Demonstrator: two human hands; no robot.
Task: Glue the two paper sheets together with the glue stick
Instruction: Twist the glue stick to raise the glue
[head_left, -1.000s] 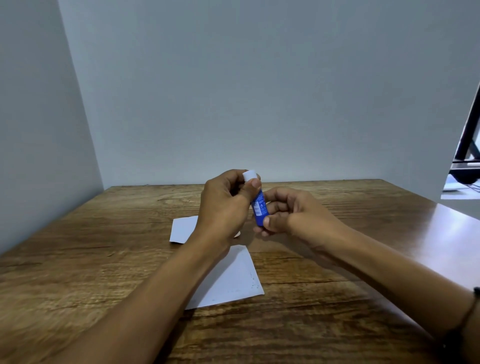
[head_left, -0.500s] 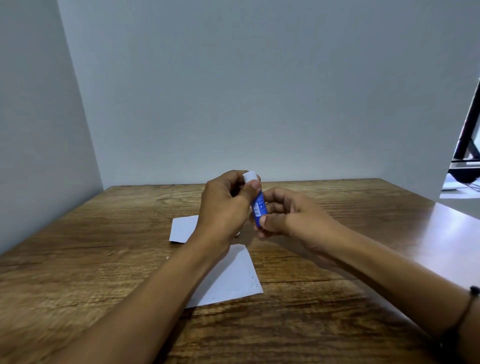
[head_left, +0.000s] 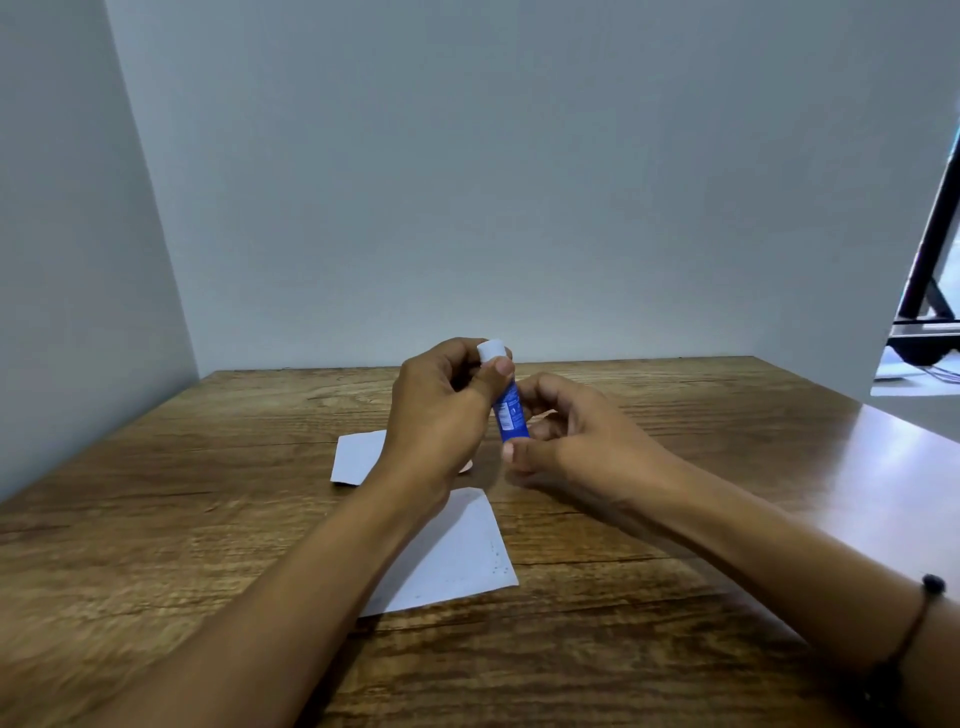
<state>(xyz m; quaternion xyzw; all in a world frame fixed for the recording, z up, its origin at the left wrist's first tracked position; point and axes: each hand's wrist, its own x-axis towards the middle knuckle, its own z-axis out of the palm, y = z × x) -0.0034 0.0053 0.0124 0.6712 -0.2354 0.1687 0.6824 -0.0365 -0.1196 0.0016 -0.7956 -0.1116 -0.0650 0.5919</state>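
Both hands hold the glue stick (head_left: 510, 415) up over the worktop (head_left: 675, 545). The left hand (head_left: 441, 410) pinches the white cap (head_left: 491, 349); the right hand (head_left: 571, 441) grips the bottom. It looks light, hard and smooth. Two thin, floppy sheets lie at 6 o'clock (head_left: 457, 561) and 9 o'clock (head_left: 358, 457).

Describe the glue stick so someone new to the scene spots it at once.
Start at the wooden table, where two white paper sheets lie, the near sheet and the far sheet. Above them, the left hand and right hand meet. Between them is the glue stick: a small blue tube with a white end on top, the only blue thing.
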